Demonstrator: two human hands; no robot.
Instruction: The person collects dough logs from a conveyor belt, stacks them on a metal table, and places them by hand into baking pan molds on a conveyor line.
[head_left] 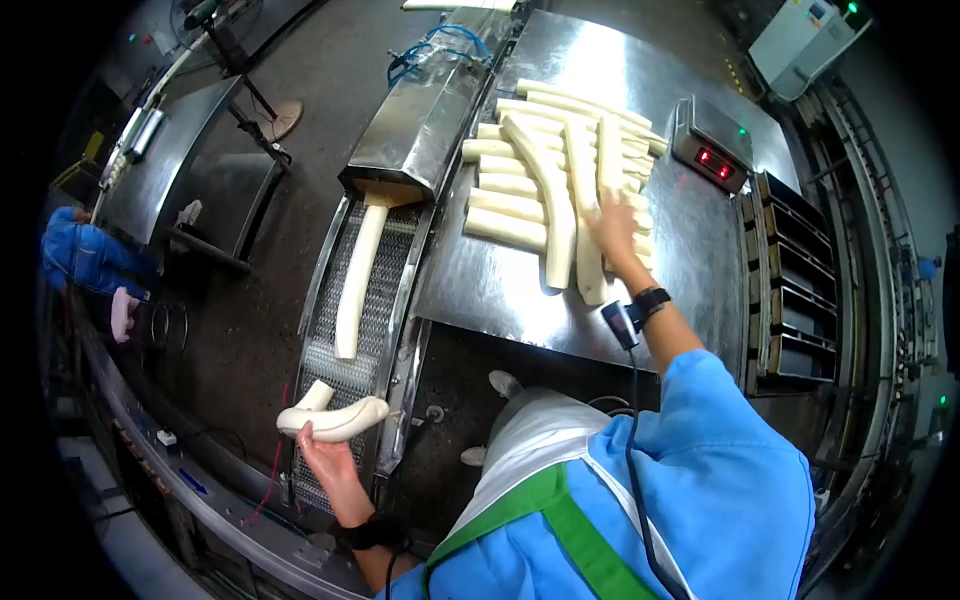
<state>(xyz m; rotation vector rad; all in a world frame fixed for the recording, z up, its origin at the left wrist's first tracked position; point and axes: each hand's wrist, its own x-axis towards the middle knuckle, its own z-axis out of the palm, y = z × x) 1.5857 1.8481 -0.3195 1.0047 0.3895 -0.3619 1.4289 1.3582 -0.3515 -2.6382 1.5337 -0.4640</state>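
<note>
At the lower end of a metal mesh conveyor, my left hand (pixel 330 464) is closed round a curved, pale dough roll (pixel 350 418), with the thumb lying against its side. A shorter piece of dough (pixel 317 396) shows just behind that roll. Farther up the conveyor (pixel 377 343) lies one long dough roll (pixel 361 282), its far end at the mouth of a metal housing. Over on the steel table, my right hand (pixel 612 226) rests with its fingers apart on long dough rolls (pixel 553 215) that lie across a stack of others (pixel 506 226).
A scale (pixel 712 145) with red digits stands on the table (pixel 480 300) beyond the stack. Right of it is a rack of dark metal trays (pixel 800 285). The metal housing (pixel 410 140) covers the conveyor's far part. A person in blue (pixel 90 255) is at far left.
</note>
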